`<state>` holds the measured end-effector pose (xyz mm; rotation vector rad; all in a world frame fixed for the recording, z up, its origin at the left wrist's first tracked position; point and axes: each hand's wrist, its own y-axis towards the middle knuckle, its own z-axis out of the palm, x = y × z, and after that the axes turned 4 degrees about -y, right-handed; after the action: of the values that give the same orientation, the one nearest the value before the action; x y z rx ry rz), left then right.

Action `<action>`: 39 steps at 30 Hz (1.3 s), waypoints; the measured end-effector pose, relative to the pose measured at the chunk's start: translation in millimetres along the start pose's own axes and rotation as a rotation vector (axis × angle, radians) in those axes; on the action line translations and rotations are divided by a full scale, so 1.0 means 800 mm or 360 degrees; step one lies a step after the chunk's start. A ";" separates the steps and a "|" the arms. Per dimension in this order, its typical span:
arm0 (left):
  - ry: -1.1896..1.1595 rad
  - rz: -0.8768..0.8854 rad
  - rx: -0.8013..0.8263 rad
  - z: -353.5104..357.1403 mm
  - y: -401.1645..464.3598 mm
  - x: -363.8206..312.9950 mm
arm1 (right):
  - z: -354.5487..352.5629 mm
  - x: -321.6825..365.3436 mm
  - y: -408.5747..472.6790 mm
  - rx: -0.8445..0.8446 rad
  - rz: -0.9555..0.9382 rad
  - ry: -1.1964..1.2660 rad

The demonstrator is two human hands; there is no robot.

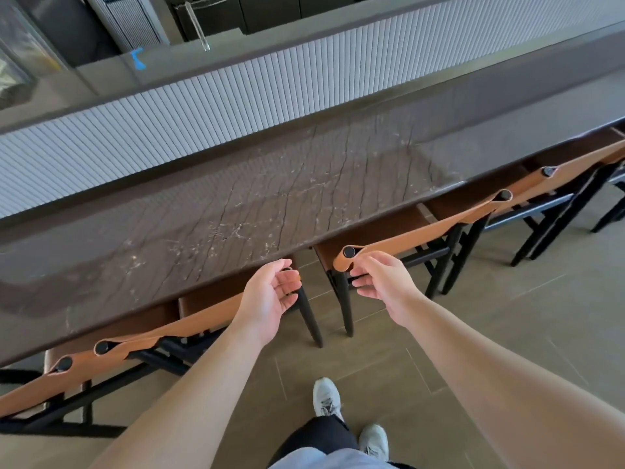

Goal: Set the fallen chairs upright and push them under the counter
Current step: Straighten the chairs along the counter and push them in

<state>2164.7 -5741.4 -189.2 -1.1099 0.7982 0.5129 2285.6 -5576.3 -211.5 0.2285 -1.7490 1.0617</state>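
Far left: one tan-backed chair (30,390), upright, seat tucked beneath the dark stone bench (209,211), black post cap showing at the strap end. Next along: a second chair (203,319), also upright and pushed in, its tan sling back running up toward the left hand (270,296).

Left hand palm up, fingers (287,282) relaxed and apart, gripping nothing; hard to tell whether the fingertips brush the post top hidden behind them. Right hand (382,282) just beside the near post cap of the third chair (406,238), fingers loosely spread, thumb close to or touching the strap wrap, nothing clamped. Further right: a fourth chair (554,177), tucked in like the rest.

Judged from this: all visible chairs standing and under the bench, so probably the closing adjustment.

Handling: frames of black wood or metal, stiff, likely moderate in weight, manageable with two hands. Sling backs soft leather-like material, yielding under a push and prone to scuffing, so poor as a pushing surface. Best hold at the rigid post tops either side of the back, or the black rails below. Slender legs on tiled floor (473,333) likely to slide easily but scrape; even pressure on both posts to keep a chair from twisting.
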 end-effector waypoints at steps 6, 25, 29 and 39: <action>-0.0046 -0.0109 0.0003 0.027 0.039 0.011 | -0.017 0.010 0.018 -0.0068 0.0033 -0.0109; 0.1844 0.0544 0.0062 -0.032 0.137 0.007 | 0.043 0.011 0.126 0.0074 -0.0778 -0.2446; 0.2290 0.0662 0.0092 -0.035 0.144 0.026 | 0.038 0.006 0.144 0.0117 -0.0879 -0.2545; 0.2857 0.0430 0.0143 -0.019 0.171 0.026 | 0.015 0.005 0.173 0.0316 -0.0865 -0.2711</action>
<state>2074.7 -5704.5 -289.0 -1.2022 2.4860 -0.5063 2193.2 -5502.2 -284.4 2.0609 -2.6431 0.4965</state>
